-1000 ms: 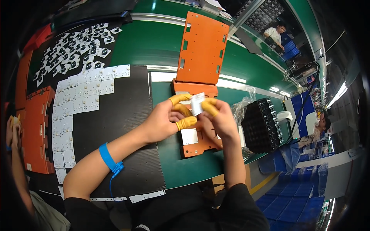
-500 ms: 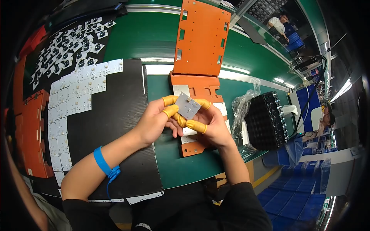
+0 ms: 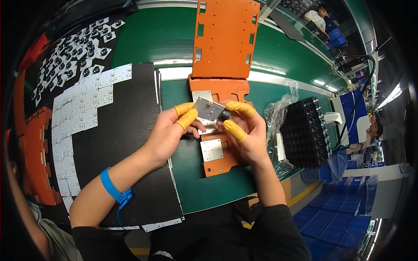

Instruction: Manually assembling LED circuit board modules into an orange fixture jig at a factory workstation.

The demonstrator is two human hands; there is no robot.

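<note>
Yellow finger cots cover the thumb and fingertips of both hands. My left hand point(image 3: 167, 130) pinches a small square circuit board point(image 3: 208, 108) by its left edge, the board tilted above the orange fixture point(image 3: 233, 158). At the board's right edge sits a small black cylindrical part point(image 3: 224, 115), like a lens. My right hand point(image 3: 250, 135) has its thumb and fingers closed around that part; whether it is joined to the board is hard to see. Beneath the hands, white square boards point(image 3: 212, 150) lie in the fixture, whose orange lid point(image 3: 224, 41) stands opened backward.
Rows of white boards point(image 3: 82, 117) cover the left of a black mat point(image 3: 126, 174). Behind them lie several boards with black lenses point(image 3: 69, 61). To the right stands a black tray point(image 3: 302, 132) beside clear plastic wrap point(image 3: 272, 117). A blue wrist strap point(image 3: 111, 185) circles my left forearm.
The board has turned and tilted, and the black cylindrical part now shows at its right edge. My right hand has shifted right, from the board to that part.
</note>
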